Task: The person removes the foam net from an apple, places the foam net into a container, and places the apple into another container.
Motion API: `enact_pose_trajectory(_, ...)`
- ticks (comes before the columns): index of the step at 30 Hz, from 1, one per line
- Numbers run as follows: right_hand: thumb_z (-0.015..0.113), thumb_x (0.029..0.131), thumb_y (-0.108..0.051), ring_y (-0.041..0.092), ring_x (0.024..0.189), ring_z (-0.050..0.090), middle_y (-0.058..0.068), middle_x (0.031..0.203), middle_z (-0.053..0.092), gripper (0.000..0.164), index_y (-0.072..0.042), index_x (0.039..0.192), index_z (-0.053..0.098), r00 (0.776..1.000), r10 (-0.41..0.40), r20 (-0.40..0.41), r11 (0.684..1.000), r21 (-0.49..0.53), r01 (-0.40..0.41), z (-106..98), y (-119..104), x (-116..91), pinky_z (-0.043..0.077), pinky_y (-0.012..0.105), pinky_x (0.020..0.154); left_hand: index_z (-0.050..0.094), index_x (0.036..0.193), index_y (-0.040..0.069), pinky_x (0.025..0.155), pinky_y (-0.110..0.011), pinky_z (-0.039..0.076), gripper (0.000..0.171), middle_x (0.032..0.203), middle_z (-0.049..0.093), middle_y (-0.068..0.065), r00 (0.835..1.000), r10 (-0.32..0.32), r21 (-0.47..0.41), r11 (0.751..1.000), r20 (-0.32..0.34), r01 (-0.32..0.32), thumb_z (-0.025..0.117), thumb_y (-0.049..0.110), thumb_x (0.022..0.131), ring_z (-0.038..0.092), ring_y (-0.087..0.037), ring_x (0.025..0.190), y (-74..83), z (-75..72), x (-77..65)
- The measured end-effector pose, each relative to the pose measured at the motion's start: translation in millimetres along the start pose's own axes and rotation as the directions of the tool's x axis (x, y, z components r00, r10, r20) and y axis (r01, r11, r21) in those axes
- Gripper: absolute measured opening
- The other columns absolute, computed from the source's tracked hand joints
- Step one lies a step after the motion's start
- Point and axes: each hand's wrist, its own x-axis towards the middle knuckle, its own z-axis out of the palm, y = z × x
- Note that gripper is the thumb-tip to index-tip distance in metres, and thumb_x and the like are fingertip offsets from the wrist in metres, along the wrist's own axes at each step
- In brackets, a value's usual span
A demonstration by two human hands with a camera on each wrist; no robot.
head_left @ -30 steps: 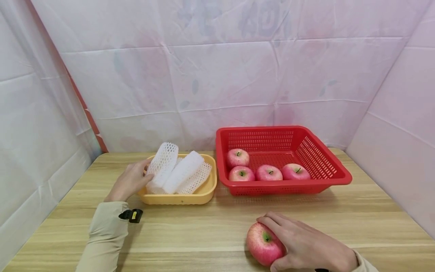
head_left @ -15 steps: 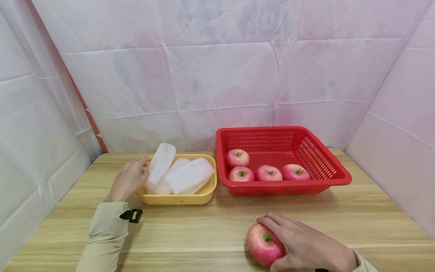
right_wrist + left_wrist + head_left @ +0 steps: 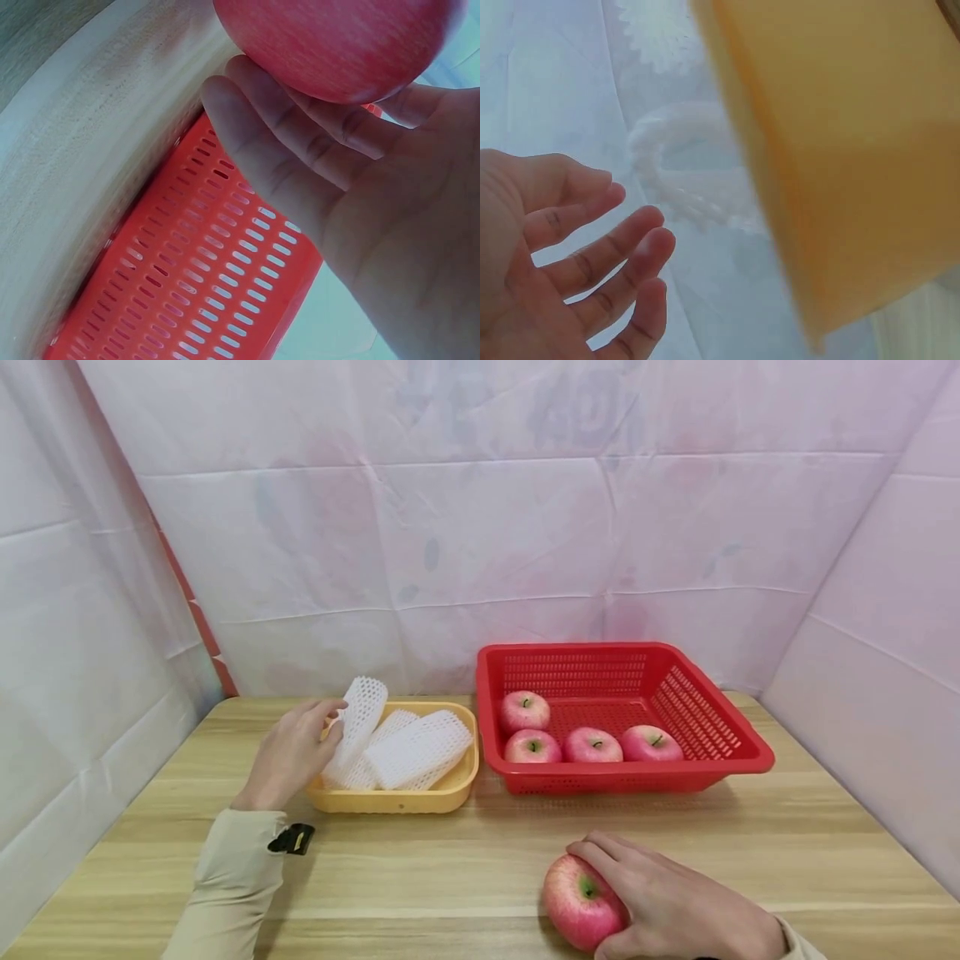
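My right hand (image 3: 667, 897) grips a pink-red apple (image 3: 579, 893) on the table, fingers over its right side and thumb below. The same apple (image 3: 345, 41) fills the top of the right wrist view against the fingers. At the left, my left hand (image 3: 296, 752) hovers over the edge of a yellow tray (image 3: 401, 802), fingertips beside a white foam net sleeve (image 3: 362, 710) that leans up out of it. Loosely bent, the fingers (image 3: 641, 259) hold nothing in the left wrist view. Further white foam net sleeves (image 3: 420, 747) lie in the tray.
A red slotted basket (image 3: 705, 764) stands at the back right, with several apples (image 3: 592, 745) along its front and left side. The yellow tray sits close to its left. White cloth (image 3: 487, 543) hangs behind the wooden table (image 3: 420, 868) and at both sides.
One net sleeve has tipped over to the right in the tray, away from the leaning one. My left hand drew back slightly, then shifted right towards the leaning sleeve. The right hand keeps its grip.
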Motion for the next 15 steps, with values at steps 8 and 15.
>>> enact_pose_trajectory(8,0.081,0.076,-0.060,0.017,0.110,0.052,-0.007,0.129,0.052,0.083,-0.018,0.141,0.053,0.999,0.040,0.015,0.999,-0.019,-0.040,0.5,-0.6,-0.1,0.056,0.032,0.086,0.072,0.109,0.000,0.065,-0.047,0.054,0.018,0.097,0.069,-0.015,0.987,0.133,0.016,0.991,-0.087,-0.132,0.066,-0.001,0.092,0.066,-0.030,0.080,24.4,2.6,2.1)
enact_pose_trajectory(15,0.080,0.077,-0.061,0.016,0.109,0.053,-0.007,0.128,0.053,0.080,-0.019,0.140,0.053,1.000,-0.005,-0.019,0.999,-0.044,0.004,1.6,0.6,-0.8,0.056,0.031,0.084,0.074,0.101,0.003,0.058,-0.037,0.051,0.014,0.096,0.070,-0.010,0.965,0.239,-0.002,0.971,-0.108,-0.241,0.071,-0.003,0.089,0.061,-0.023,0.070,45.3,7.1,4.9)
